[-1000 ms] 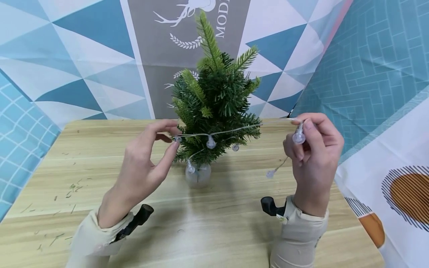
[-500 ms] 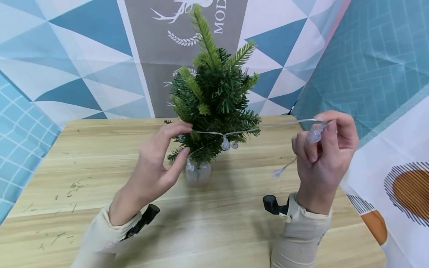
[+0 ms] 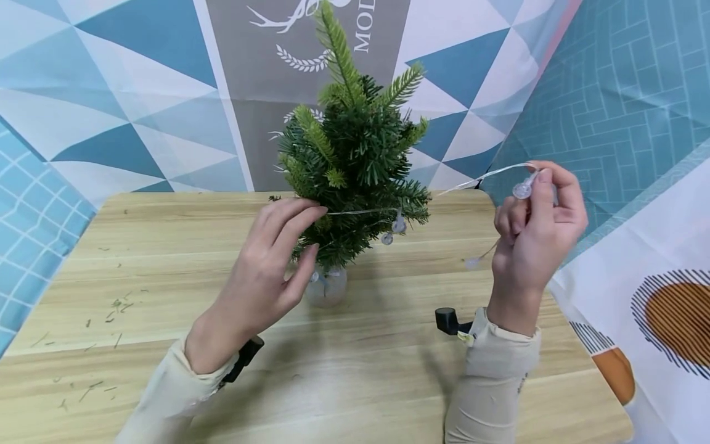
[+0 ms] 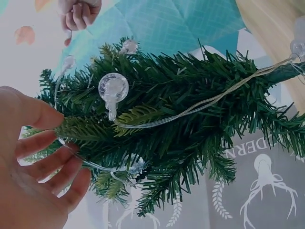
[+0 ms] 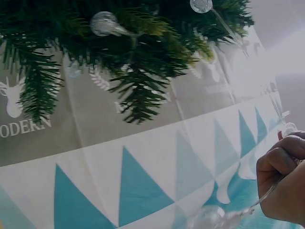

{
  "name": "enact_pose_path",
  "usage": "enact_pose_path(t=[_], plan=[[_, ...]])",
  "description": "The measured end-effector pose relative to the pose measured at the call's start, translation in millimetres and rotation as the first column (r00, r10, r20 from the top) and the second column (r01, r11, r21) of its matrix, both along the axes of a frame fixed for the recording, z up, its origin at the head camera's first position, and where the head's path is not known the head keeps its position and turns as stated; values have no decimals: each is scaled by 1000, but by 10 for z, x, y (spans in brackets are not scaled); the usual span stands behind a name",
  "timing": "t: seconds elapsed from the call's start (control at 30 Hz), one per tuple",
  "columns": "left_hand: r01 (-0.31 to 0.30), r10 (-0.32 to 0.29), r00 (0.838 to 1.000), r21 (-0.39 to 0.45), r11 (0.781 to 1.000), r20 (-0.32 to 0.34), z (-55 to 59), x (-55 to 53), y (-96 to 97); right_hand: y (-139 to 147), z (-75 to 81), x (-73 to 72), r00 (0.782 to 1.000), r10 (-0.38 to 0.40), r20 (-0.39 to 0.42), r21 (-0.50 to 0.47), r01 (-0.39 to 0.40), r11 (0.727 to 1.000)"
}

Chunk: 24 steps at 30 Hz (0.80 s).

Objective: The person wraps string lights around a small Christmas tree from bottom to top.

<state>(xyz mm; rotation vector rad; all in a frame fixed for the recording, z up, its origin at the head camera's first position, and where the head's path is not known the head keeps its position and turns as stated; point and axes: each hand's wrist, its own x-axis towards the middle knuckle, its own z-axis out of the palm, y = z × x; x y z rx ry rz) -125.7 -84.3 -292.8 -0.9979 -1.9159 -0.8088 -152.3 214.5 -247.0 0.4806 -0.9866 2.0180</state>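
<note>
A small artificial Christmas tree (image 3: 363, 154) stands in a pale round base (image 3: 326, 290). A clear string of lights (image 3: 399, 221) with round bulbs runs round its lower branches. My left hand (image 3: 257, 265) is at the tree's left side, its fingertips at the wire. In the left wrist view, the left fingers (image 4: 71, 193) are loosely bent and apart from the thumb, with the wire passing by them. Off to the right, my right hand (image 3: 540, 231) pinches the string near a bulb (image 3: 522, 189). A loose end with another bulb (image 3: 473, 263) hangs below that hand.
The wooden table (image 3: 383, 376) bears scattered green needle bits (image 3: 119, 308) at the left. A patterned cloth backdrop (image 3: 172, 92) rises just behind the tree. At the right hangs a white cloth with orange shapes (image 3: 679, 327). Black wrist cameras (image 3: 450, 320) sit on both sleeves.
My left hand has moved right along the wire and no longer pinches at a bulb. The right hand has gone right and then up, drawing the string; the front bulb has shifted right.
</note>
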Motion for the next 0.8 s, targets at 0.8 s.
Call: enact_pose_path(t=[0.8], plan=[[-231, 231, 973, 7, 973, -21, -95, -58, -21, 31, -157, -411, 984, -161, 81, 421, 112, 900]])
